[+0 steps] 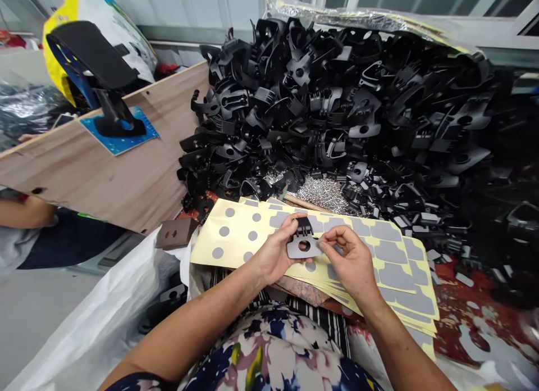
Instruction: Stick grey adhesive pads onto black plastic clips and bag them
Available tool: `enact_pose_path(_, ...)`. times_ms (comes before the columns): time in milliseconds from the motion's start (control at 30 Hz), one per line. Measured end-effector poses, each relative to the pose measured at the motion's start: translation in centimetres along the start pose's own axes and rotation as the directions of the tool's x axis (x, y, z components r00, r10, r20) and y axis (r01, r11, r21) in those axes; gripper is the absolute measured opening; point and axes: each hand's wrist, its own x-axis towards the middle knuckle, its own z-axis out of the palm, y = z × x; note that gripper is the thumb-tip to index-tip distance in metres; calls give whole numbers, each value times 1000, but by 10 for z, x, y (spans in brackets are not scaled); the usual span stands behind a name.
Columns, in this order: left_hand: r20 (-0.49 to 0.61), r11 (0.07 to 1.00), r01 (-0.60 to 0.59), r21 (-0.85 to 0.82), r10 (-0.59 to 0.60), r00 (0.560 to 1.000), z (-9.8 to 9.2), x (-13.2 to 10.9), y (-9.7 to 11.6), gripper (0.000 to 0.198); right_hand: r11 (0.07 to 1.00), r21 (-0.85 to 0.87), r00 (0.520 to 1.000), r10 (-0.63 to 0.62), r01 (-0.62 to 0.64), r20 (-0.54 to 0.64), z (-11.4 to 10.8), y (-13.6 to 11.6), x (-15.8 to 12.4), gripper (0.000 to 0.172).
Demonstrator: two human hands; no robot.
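My left hand grips a black plastic bracket with comb-like teeth along its upper side. A flat grey sticker with a round hole lies over the bracket's face. The thumb and forefinger of my right hand are pinched together at the sticker's right edge; its other fingers are curled. Both hands are just above yellow backing sheets that carry grey stickers, round ones on the left and larger shaped ones on the right.
A large heap of black plastic parts fills the back and right. Small metal pins lie in front of it. On the left, a wooden board bears a black stand on a blue card. Another person's arm shows beyond the board.
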Motion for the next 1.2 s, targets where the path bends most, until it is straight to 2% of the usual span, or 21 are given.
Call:
enact_pose_path(200, -11, 1000, 8, 6, -8, 1000, -2, -1, 2, 38, 1000, -3, 1000, -7, 7, -1, 2, 6, 1, 17)
enact_pose_path(333, 5, 999, 6, 40, -6, 1000, -2, -3, 2, 52, 997, -63, 999, -36, 36, 6, 2, 5, 2, 14)
enact_pose_path(433, -7, 980, -90, 177, 92, 996, -2, 0, -6, 61, 976, -194, 995, -98, 103, 35, 5, 2, -1, 9)
enact_pose_path(500, -52, 935, -184, 304, 209, 977, -3, 3, -14, 55, 938, -304, 986, -159, 165, 45, 9, 1, -6, 10)
enact_pose_path(567, -92, 860, -268, 434, 338, 937, -3, 6, -21, 44, 883, -407, 970, -240, 233, 33, 14, 2, -12, 18)
enact_pose_path(667, -92, 744, -339, 576, 471, 877, -3, 6, -25, 35, 808, -481, 924, -383, 340, 8, 20, 3, -19, 31)
enact_pose_path(767, -100, 735, -342, 586, 484, 869, 0, 4, -23, 35, 795, -469, 896, -443, 385, -15, 23, -1, -20, 42)
enact_pose_path(867, -112, 744, -350, 569, 492, 863, 1, 5, -25, 38, 774, -491, 889, -457, 400, 3, 22, -6, -19, 43)
enact_pose_path(933, -120, 738, -367, 567, 514, 849, 0, 7, -29, 41, 697, -570, 862, -505, 435, 41, 20, -8, -19, 39)
enact_pose_path(1000, -150, 779, -336, 529, 476, 866, -1, 8, -32, 46, 581, -687, 834, -547, 436, 67, 16, -8, -20, 36)
enact_pose_path(1033, -167, 811, -302, 501, 433, 886, -1, 7, -31, 49, 542, -732, 835, -546, 414, 68, 13, -9, -20, 36)
enact_pose_path(1067, -175, 838, -262, 478, 383, 907, -2, 4, -27, 52, 540, -746, 852, -520, 389, 68, 9, -10, -19, 39)
enact_pose_path(1133, -154, 854, -181, 487, 288, 945, -4, -12, -9, 56, 658, -658, 919, -364, 367, 149, 3, -14, -12, 41)
enact_pose_path(1167, -124, 833, -150, 533, 253, 959, -6, -26, 6, 57, 743, -567, 934, -259, 355, 245, 1, -17, -5, 35)
enact_pose_path(1200, -106, 785, -127, 607, 238, 966, -11, -45, 24, 57, 814, -475, 920, -171, 334, 353, 1, -20, 3, 25)
